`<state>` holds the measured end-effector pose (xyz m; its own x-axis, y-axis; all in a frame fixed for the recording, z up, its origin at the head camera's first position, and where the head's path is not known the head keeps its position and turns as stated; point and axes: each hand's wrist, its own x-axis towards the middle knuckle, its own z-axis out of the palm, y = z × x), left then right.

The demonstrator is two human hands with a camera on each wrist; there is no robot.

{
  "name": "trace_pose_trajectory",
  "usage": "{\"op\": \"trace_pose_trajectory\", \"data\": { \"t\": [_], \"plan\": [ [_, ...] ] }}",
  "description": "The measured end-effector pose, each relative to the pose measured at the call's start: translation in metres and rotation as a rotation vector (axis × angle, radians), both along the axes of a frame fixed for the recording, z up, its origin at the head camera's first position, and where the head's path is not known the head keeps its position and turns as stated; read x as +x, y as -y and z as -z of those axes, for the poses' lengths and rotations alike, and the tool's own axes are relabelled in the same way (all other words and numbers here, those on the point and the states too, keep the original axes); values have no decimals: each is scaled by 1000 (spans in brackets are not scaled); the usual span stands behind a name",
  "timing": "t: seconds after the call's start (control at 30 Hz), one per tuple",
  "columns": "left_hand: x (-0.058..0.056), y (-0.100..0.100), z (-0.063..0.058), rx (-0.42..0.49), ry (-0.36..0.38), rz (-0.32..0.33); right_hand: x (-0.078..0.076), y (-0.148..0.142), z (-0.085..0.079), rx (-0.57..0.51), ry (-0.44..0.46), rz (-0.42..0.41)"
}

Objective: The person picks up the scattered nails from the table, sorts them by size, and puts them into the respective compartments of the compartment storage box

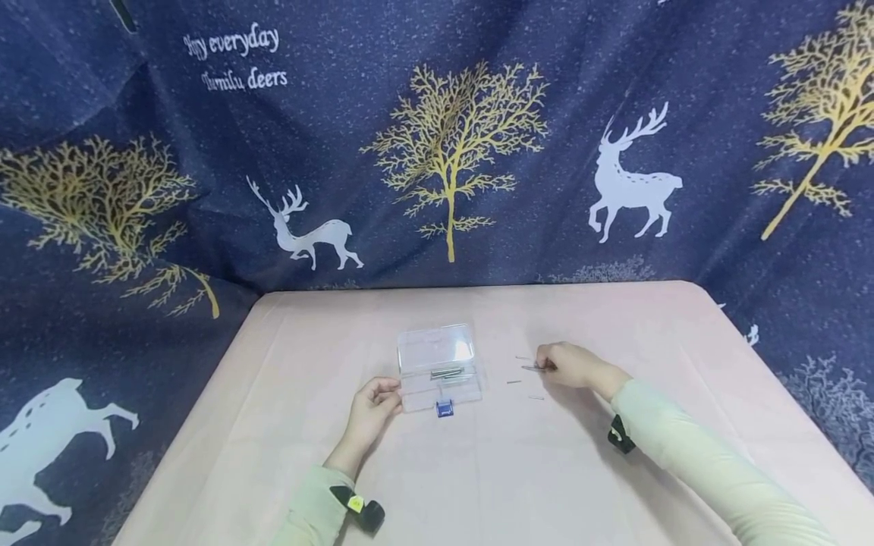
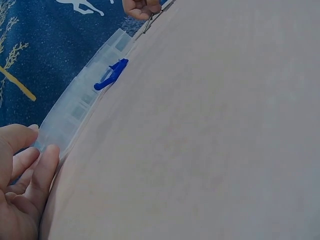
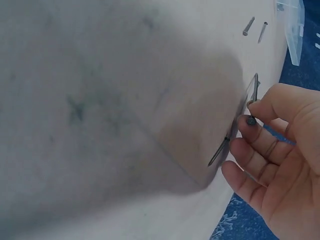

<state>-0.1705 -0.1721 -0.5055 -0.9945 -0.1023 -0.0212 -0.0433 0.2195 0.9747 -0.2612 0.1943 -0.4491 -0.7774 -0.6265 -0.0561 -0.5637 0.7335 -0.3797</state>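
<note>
A clear plastic storage box [image 1: 412,400] with a blue latch [image 1: 444,408] lies on the table, its lid [image 1: 435,346] raised. Several long metal nails [image 1: 447,373] lie in a rear compartment. My left hand [image 1: 372,409] grips the box's left end; in the left wrist view its thumb and fingers [image 2: 46,167] are on either side of that end. Right of the box, my right hand [image 1: 572,365] pinches a nail [image 3: 256,89] between thumb and index finger, the flat head toward the palm. Another nail [image 3: 218,152] lies on the table below those fingers.
Two more loose nails [image 3: 248,26] lie between the box and my right hand in the right wrist view. A pale pink cloth [image 1: 478,478] covers the table. Behind it hangs a dark blue curtain [image 1: 519,243] printed with deer and trees.
</note>
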Motion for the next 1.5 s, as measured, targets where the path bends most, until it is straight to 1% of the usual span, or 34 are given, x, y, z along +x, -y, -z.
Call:
{"op": "trace_pose_trajectory", "data": {
  "t": [0.13,0.2,0.4,0.47,0.57,0.67,0.73,0.8,0.87,0.97,1.1,1.37,1.43,1.5],
  "plan": [
    [1,0,0,10,-20,4,0,-1,1,-72,17,16],
    [2,0,0,9,-20,1,0,-1,2,-126,30,40],
    [1,0,0,10,-1,-4,-1,0,6,-294,83,150],
    [0,0,0,16,2,-2,-1,1,6,-353,129,192],
    [1,0,-1,30,4,3,0,1,6,-454,237,254],
    [6,-3,-14,39,9,10,1,1,6,-540,346,311],
    [10,-6,-25,44,4,16,2,2,6,-568,389,344],
    [13,-7,-33,46,6,16,3,3,6,-601,427,366],
    [14,-8,-34,45,1,16,4,5,5,-635,455,378],
    [13,-7,-32,39,0,15,7,10,2,-686,490,381],
    [13,-8,-33,37,1,10,9,19,-2,-716,520,395],
    [12,-8,-31,48,10,8,10,39,-3,-784,528,384],
    [11,-7,-28,43,12,3,11,45,-3,-792,520,374],
    [8,-6,-22,48,14,0,11,50,-3,-794,513,368]
  ]
}}
